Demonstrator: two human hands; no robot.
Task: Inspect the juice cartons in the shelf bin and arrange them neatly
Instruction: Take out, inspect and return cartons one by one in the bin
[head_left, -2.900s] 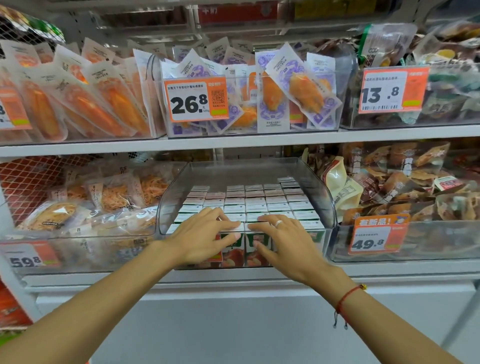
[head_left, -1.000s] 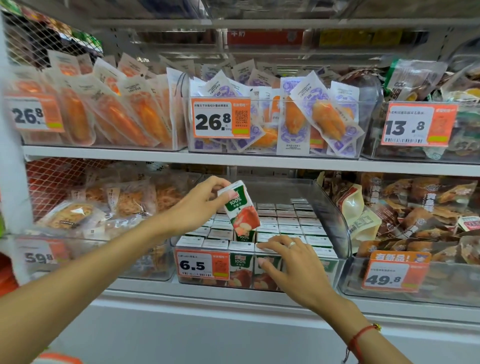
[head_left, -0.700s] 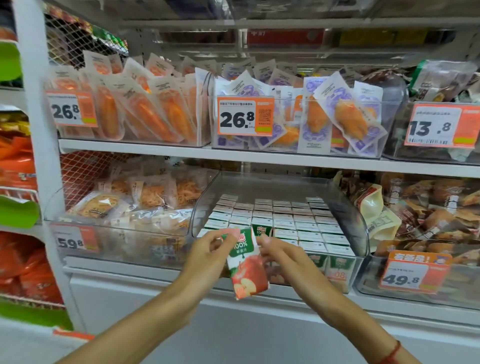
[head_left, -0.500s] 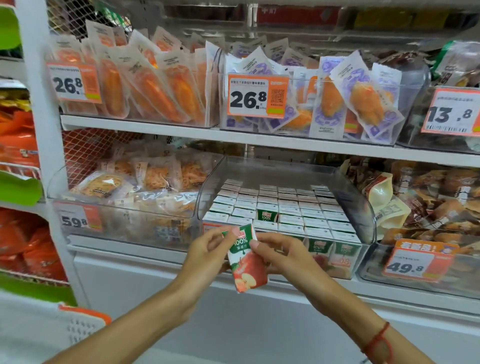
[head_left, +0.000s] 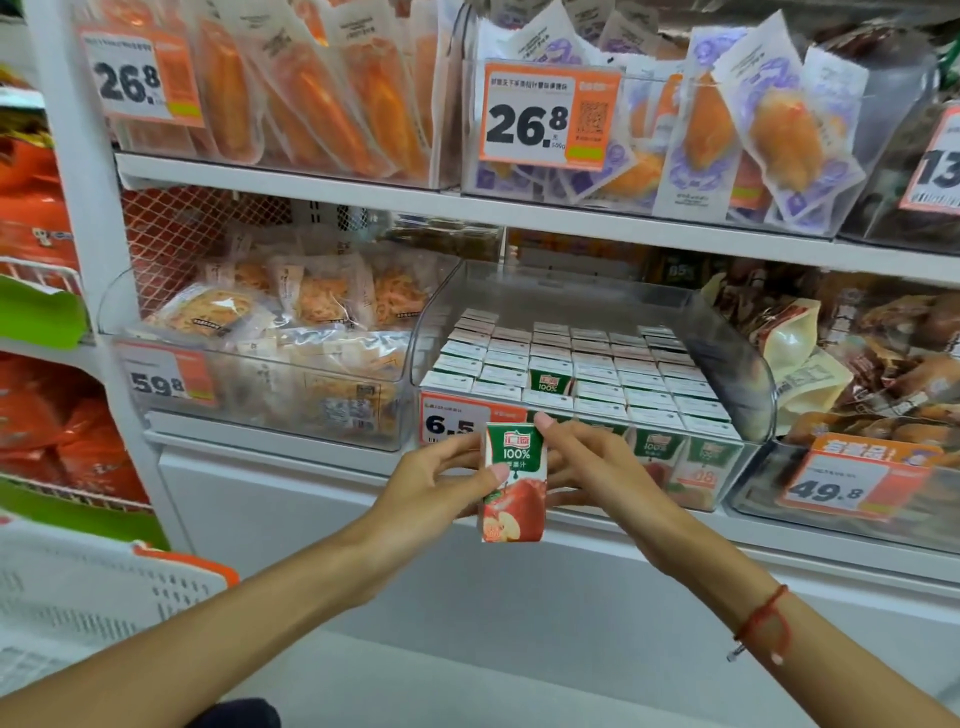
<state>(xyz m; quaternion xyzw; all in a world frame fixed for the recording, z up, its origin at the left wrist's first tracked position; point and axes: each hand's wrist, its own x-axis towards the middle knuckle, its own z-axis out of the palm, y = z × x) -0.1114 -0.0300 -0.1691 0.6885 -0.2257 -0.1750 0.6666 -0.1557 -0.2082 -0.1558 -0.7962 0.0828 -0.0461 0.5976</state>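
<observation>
Fingers both hands pinch juice carton

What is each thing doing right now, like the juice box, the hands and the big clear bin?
Juice carton: out of the bin, upright, held in front of it by both hands.
Left hand: grips the carton's left side.
Right hand: holds the carton's right side.
Clear bin: open-topped, filled with rows of cartons.
Cartons in bin: standing in neat rows, with one gap showing a green carton face.
Red wrist cord: on the right wrist.

Open gap among packed cartons
</observation>
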